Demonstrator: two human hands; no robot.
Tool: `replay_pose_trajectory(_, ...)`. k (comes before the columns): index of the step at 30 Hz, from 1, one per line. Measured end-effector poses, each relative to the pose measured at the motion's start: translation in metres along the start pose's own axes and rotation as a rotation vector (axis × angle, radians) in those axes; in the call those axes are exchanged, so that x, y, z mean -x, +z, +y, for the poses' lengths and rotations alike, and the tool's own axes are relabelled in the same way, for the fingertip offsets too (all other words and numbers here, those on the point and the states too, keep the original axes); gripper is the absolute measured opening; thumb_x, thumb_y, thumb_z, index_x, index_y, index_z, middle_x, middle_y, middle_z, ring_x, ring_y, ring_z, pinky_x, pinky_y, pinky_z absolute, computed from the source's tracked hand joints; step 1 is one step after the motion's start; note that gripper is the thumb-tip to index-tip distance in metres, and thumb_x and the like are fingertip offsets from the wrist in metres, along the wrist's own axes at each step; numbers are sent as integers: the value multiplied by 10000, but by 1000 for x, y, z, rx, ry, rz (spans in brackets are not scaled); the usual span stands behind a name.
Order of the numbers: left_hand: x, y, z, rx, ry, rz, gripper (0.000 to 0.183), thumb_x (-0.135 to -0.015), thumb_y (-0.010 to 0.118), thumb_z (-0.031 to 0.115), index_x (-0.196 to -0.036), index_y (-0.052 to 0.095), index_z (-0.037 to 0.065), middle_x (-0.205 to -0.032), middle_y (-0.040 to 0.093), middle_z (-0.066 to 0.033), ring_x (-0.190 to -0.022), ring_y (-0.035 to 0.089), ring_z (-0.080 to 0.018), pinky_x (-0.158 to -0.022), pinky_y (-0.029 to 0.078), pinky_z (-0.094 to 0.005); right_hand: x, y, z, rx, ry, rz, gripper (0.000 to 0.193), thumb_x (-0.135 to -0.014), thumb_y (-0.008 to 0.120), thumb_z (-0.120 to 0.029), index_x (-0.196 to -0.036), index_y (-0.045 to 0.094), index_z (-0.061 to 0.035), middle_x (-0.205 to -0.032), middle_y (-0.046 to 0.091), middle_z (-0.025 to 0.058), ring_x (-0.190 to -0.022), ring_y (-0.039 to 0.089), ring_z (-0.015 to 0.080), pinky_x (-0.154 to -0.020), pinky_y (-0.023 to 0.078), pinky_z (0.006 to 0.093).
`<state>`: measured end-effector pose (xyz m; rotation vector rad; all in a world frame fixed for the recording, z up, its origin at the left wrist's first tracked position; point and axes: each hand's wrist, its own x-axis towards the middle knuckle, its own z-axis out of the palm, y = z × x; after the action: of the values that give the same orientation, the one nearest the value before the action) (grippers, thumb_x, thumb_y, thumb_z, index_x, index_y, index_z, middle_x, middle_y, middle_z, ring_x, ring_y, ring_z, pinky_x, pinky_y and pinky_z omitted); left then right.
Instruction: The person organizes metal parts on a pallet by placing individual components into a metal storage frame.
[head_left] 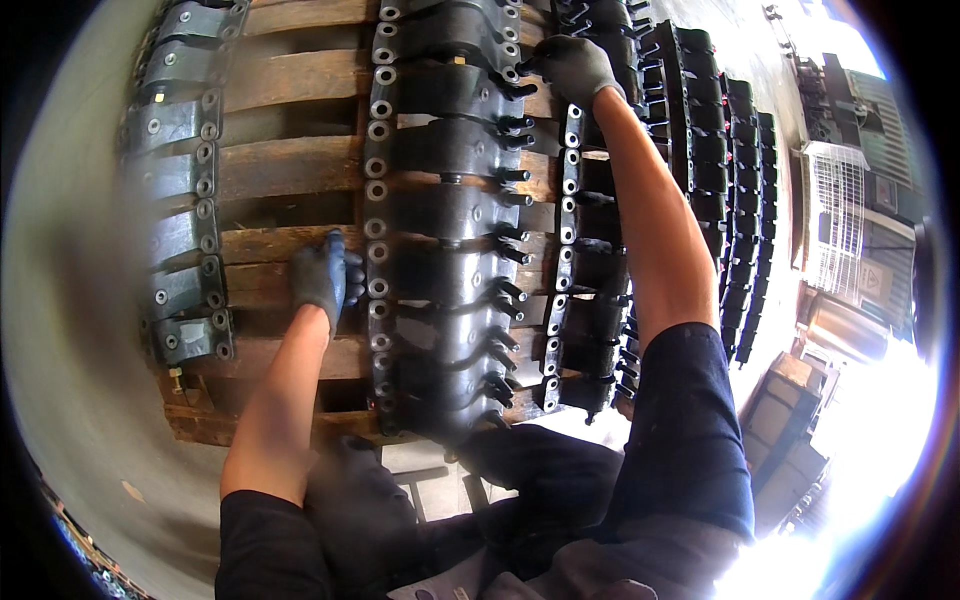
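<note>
A long row of black curved metal brackets (450, 215) with ringed holes along its left flange lies before me. Short black pins (515, 175) stick out along its right side. My right hand (578, 70), in a grey work glove, reaches to the far right side of this row. Its fingers are closed at one of those pins, and the fingertips are partly hidden. My left hand (328, 275), in a dark blue-grey glove, hovers beside the left flange over wooden slats. Its fingers are loosely curled, with nothing visible in them.
The rows lie on a wooden pallet (290, 165). Another bracket row (180, 235) runs along its left side. More black rows (705, 130) stand to the right. Beyond them are a white wire cage (835, 215) and boxes (785, 400) near bright light.
</note>
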<state>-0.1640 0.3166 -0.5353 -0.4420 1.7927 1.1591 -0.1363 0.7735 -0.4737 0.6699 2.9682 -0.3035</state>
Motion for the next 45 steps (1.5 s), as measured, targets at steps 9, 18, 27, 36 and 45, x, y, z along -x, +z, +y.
replay_pose_trajectory(9,0,-1,3,24,-32,11,513,-1041,575,438,-794,676,0,-583,627,-91,-402,564,-187,-372,436,-310,-1,-25,-53,171,6,-136,347,-846,755,-379,-1099,788,-143,-1036,770,119,-964,725,343,-884,559,389)
replay_pose_trajectory(18,-5,-1,-3,30,-35,5,540,-1027,581,490,-795,671,10,-576,618,-80,-401,551,-181,-377,425,-309,-1,-27,-55,160,65,-144,354,-834,767,-388,-1077,797,-132,-1016,769,140,-952,725,341,-902,557,403)
replay_pose_trajectory(27,-6,-1,-6,11,-12,4,566,-1019,570,545,-778,641,38,-576,603,-61,-413,532,-169,-390,407,-305,0,-29,-61,161,76,-164,352,-846,758,-355,-1117,791,-133,-1004,770,139,-907,734,310,-880,567,388)
replay_pose_trajectory(36,-4,-1,-3,33,-15,-16,534,-1021,572,516,-801,641,34,-589,598,-57,-428,538,-167,-386,407,-307,7,-62,9,-345,261,-175,440,-809,777,-190,-1239,740,-105,-1071,774,116,-930,743,196,-855,574,315)
replay_pose_trajectory(45,-1,1,2,23,-15,8,512,-1028,575,475,-794,640,24,-580,599,-69,-417,543,-175,-382,418,-309,19,-34,59,46,552,168,532,-784,712,-565,-1213,765,-255,-1202,742,151,-1146,691,364,-1012,532,450)
